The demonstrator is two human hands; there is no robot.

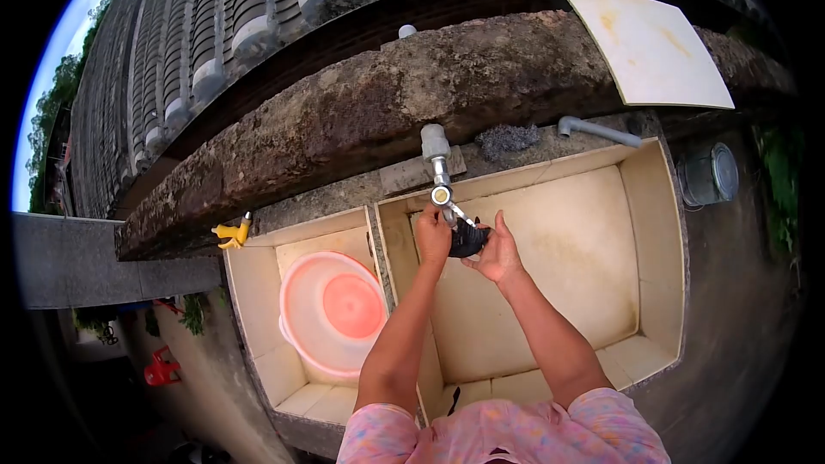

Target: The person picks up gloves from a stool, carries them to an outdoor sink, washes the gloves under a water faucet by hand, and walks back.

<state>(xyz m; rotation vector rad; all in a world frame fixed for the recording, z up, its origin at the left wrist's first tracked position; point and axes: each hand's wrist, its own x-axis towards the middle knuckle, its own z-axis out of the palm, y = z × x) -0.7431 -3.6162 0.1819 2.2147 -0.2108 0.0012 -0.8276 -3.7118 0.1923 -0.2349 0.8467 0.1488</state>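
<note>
Holding a small dark thing [468,241] under the tap [441,195], the person works over the big sink [636,206] with both arms stretched out. The left hand [432,236] is curled up near the tap's spout, and its grip looks closed on the near side of the dark thing, though the fingers hide just how. The right hand [496,255] cups the dark thing from the other side, with its fingers bent around it, so its grip is holding it too. The dark thing sits between the two hands, just below the spout, near the back edge of the big sink. It is too small and dark to tell what it is. I cannot see any water running, so it looks like the washing is only starting or in the middle, not done. The bottom of the big sink looks bare and dry. In the small sink [258,275] on the left side lies a pink bowl [333,314], well apart from the hands. A yellow thing [230,232] rests at the back left corner, by the mossy stone wall [361,112].
</note>
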